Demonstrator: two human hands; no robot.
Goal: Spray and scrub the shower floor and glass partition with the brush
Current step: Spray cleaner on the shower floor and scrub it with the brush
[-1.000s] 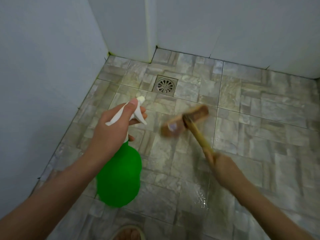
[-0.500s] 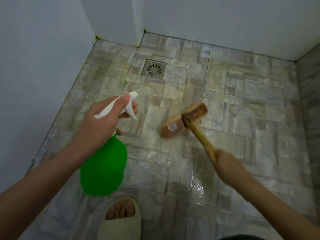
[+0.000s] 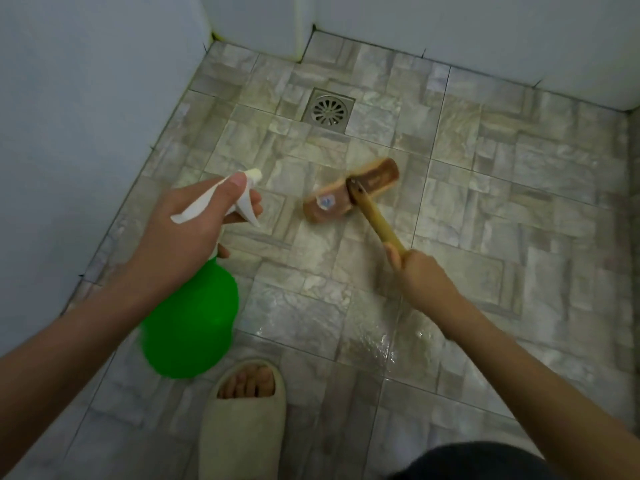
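Note:
My left hand [image 3: 180, 233] grips the white trigger head of a green spray bottle [image 3: 190, 323], held above the floor at the left with the nozzle pointing toward the drain. My right hand [image 3: 419, 275] is closed around the wooden handle of a scrub brush [image 3: 349, 195]. The brush head lies bristles-down on the grey stone-pattern shower floor [image 3: 485, 188], just in front of the drain. The tiles near my right forearm glisten wet. No glass partition can be made out.
A square metal drain [image 3: 329, 110] sits near the far wall. White walls [image 3: 69, 98] close the floor on the left and at the back. My foot in a beige slipper [image 3: 242, 420] stands at the bottom centre.
The view has tilted down and shifted, bringing my slippered foot into sight. The brush head has slid slightly across the tiles; the bottle stays in my left hand.

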